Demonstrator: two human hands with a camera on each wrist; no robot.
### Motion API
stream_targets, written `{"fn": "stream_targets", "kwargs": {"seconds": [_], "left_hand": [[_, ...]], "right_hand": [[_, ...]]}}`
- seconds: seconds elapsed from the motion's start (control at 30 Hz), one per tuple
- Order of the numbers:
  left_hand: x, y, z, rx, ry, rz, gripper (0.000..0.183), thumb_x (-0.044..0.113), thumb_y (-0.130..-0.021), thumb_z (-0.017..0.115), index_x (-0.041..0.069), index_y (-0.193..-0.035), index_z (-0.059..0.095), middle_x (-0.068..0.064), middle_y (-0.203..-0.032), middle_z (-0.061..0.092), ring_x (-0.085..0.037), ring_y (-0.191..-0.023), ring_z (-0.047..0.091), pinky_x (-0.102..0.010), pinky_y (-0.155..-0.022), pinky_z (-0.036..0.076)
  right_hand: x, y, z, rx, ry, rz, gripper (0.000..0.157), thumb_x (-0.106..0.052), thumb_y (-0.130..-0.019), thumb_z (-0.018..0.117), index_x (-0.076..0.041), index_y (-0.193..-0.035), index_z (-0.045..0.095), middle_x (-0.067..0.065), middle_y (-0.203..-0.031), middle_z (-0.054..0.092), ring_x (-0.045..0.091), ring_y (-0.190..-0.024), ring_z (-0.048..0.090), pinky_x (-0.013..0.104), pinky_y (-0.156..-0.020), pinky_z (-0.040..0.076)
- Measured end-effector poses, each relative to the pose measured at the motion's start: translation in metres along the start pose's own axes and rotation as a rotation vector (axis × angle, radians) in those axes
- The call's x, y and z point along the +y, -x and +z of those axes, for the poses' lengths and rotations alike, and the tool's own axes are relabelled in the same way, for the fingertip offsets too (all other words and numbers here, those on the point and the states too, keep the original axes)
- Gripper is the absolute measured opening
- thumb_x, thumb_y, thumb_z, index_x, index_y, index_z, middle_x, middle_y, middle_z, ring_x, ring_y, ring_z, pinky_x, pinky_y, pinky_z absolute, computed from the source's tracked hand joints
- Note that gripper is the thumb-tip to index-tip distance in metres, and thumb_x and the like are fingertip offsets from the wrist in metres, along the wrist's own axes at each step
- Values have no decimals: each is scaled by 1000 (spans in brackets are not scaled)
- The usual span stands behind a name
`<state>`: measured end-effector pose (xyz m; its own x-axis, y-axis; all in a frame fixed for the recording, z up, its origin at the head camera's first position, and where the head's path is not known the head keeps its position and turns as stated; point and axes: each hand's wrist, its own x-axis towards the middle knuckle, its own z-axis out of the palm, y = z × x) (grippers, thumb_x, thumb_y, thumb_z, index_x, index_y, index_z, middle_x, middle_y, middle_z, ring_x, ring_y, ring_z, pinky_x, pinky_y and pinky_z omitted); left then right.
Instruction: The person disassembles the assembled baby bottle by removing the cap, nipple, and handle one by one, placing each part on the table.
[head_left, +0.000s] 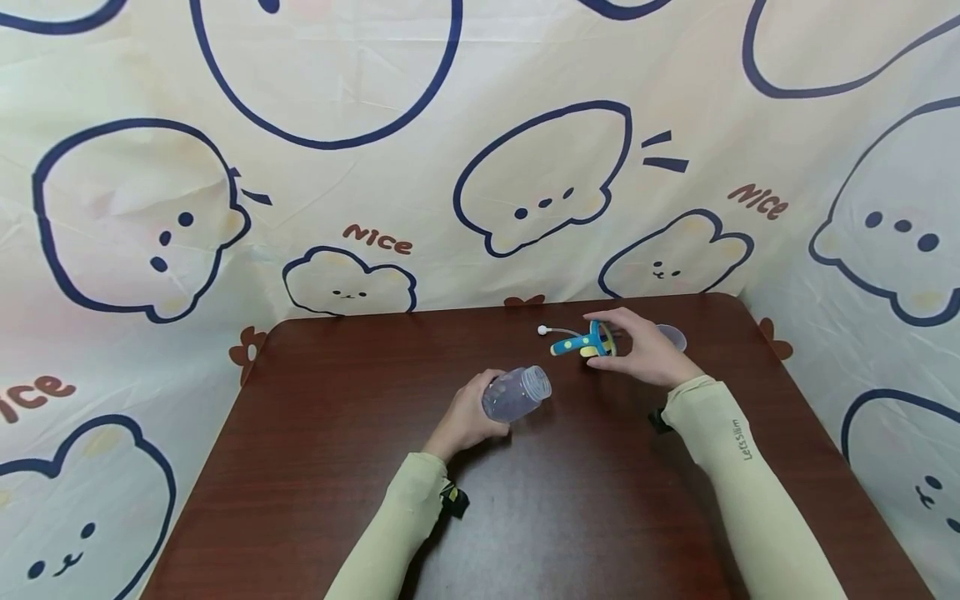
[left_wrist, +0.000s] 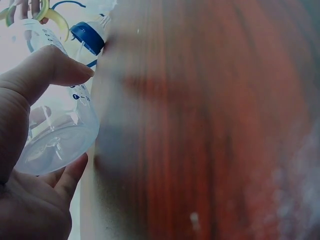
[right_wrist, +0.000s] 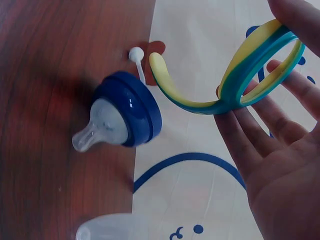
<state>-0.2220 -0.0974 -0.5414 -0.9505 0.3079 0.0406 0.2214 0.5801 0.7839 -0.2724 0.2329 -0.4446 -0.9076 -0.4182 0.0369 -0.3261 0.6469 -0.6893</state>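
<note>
My left hand (head_left: 467,419) grips a clear baby bottle (head_left: 510,396) round its body. The bottle is tilted, its uncovered threaded mouth pointing to the right. In the left wrist view, the thumb lies across the bottle's side (left_wrist: 60,120). Farther right, my right hand (head_left: 641,348) holds a blue-and-yellow bottle handle (head_left: 572,343) by its ring, between thumb and fingers. Near it on the table is a nipple in a dark blue collar (right_wrist: 137,110), with a thin straw ending in a white ball (head_left: 542,331). The handle mostly hides this nipple in the head view.
A clear cap (head_left: 672,337) lies on the table just beyond my right hand. The brown wooden table (head_left: 337,467) ends at the back against a printed cloth (head_left: 420,183), which also hangs at both sides.
</note>
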Motion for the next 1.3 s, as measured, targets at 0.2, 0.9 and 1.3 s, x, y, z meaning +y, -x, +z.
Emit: {"fn": "stream_targets", "kwargs": {"seconds": [0.2,0.9,1.3], "left_hand": [[-1,0,0,-3,7,-7,86,9,-61,91,17,-139,55,-6,-126,64,-26,-110,61,-48,-95,51],[0,0,-1,-13,4,-10,86,11,-62,90,19,-140,55,-6,-127,63,-26,-110,61,-48,-93,52],[-2,0,-1,-7,8,-7,86,10,-62,90,18,-139,55,-6,-126,63,-26,-109,60,-48,-93,52]], "right_hand": [[8,1,-9,21,23,38,78,-40,-86,84,-22,-152,48,12,-142,55,35,-130,53,62,-104,47],[27,7,-33,69,-30,144,84,-52,-88,78,-21,-157,42,16,-152,47,44,-136,51,59,-97,54],[35,8,-48,131,-9,135,82,-51,-88,78,-17,-154,43,18,-150,46,45,-136,52,61,-109,44]]}}
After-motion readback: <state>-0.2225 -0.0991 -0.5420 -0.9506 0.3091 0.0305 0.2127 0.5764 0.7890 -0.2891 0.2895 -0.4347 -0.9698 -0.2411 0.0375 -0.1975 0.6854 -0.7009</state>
